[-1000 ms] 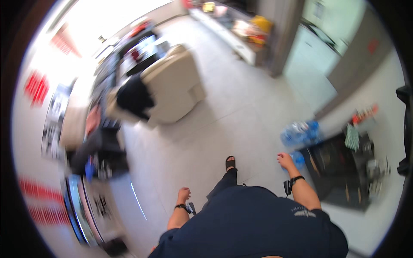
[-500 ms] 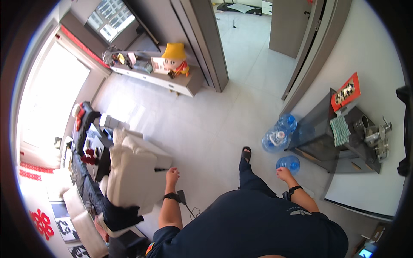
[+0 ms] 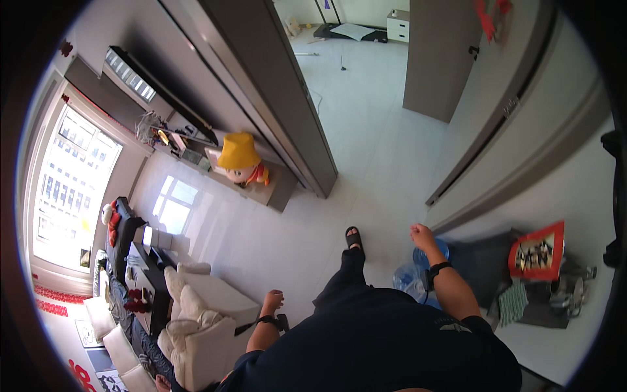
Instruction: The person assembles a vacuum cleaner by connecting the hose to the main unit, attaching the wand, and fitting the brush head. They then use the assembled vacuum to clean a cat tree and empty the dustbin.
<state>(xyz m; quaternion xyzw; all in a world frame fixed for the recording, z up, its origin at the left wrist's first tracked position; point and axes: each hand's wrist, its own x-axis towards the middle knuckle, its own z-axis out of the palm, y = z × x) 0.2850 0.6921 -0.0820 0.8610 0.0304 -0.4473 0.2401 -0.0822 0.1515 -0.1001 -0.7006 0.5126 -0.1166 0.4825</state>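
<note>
My left hand (image 3: 273, 300) hangs beside my body with its fingers curled and nothing visible in them. It is nearest to the beige armchair (image 3: 219, 287). On the other side my right hand (image 3: 422, 235) is raised a little further forward, loosely closed, with nothing to be seen in it. Both wrists wear a black band. Below and beside my right forearm stand large blue water bottles (image 3: 405, 279), partly hidden by the arm. My sandalled foot (image 3: 353, 238) is ahead of me on the pale tiled floor.
A doorway opens ahead between a grey frame (image 3: 294, 111) and a grey door (image 3: 434, 65). At left, a yellow-hatted doll (image 3: 240, 160) sits on a low cabinet (image 3: 277, 189). On the right, a red paper bag (image 3: 535, 251) and a green cloth (image 3: 513, 304) top a dark cabinet.
I have walked forward, nearer the doorway; the bottles and armchair have slid back in view. My right hand has swung forward and my left hand has dropped back.
</note>
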